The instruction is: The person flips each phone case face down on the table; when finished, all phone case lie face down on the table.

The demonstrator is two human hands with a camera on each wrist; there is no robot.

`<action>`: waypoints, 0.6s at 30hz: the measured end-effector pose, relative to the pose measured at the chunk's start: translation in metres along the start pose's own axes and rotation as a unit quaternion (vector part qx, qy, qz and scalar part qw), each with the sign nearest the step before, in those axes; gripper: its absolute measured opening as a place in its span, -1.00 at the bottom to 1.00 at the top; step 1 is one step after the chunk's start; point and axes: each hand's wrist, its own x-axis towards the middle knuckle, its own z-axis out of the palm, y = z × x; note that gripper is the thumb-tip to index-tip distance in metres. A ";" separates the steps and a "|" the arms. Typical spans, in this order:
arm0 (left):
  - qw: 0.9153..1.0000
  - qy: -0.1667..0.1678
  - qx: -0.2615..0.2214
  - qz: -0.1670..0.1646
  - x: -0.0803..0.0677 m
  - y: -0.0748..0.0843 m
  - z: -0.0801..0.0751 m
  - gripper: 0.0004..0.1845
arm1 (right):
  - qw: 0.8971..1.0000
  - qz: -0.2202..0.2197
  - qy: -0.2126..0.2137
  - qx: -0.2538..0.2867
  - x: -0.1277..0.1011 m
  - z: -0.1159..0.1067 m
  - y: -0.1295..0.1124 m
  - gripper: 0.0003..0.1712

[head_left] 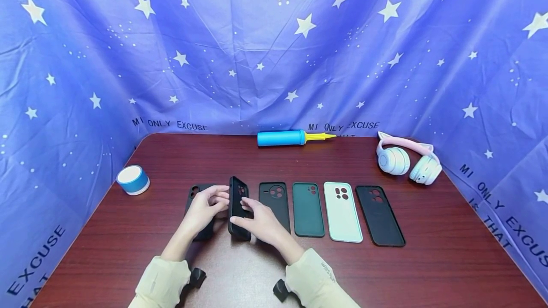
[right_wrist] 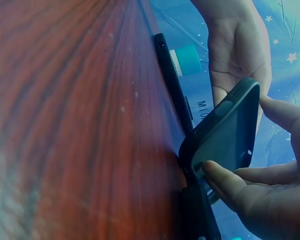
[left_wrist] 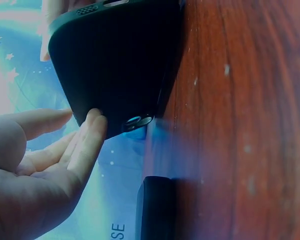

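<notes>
A black phone case [head_left: 239, 229] stands tilted up on its long edge, its hollow inside facing right. My right hand [head_left: 261, 222] holds it, the thumb on the raised edge and fingertips against the inner face. From the other side my left hand [head_left: 205, 207] touches the back [left_wrist: 110, 65] with extended fingertips close to the camera cutout [left_wrist: 140, 121]. Under the left hand lies another black phone case [head_left: 209, 233], partly covered. A black case with a round camera ring [head_left: 274, 198] lies beside the right hand, its lower part hidden by that hand.
Rightward in the row lie a dark green case [head_left: 308, 210], a pale mint case [head_left: 344, 213] and a black case [head_left: 381, 217]. A blue hand pump [head_left: 280, 138] lies at the back, cat-ear headphones [head_left: 394, 160] at right, a blue-and-white cylinder [head_left: 133, 180] at left.
</notes>
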 end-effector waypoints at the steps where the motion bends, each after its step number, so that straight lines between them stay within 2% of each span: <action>1: 1.000 -0.003 -0.005 0.001 0.000 0.000 0.000 -0.62 | 1.000 0.000 0.000 0.002 0.000 0.000 0.000 -0.17; 10: 0.999 -0.019 -0.026 0.003 -0.001 0.002 0.000 -0.60 | 1.000 -0.008 -0.002 0.022 0.001 0.001 0.001 -0.21; 18: 0.998 -0.026 0.033 0.036 0.000 -0.002 0.002 -0.61 | 0.999 -0.008 -0.012 0.041 0.002 0.001 0.001 -0.26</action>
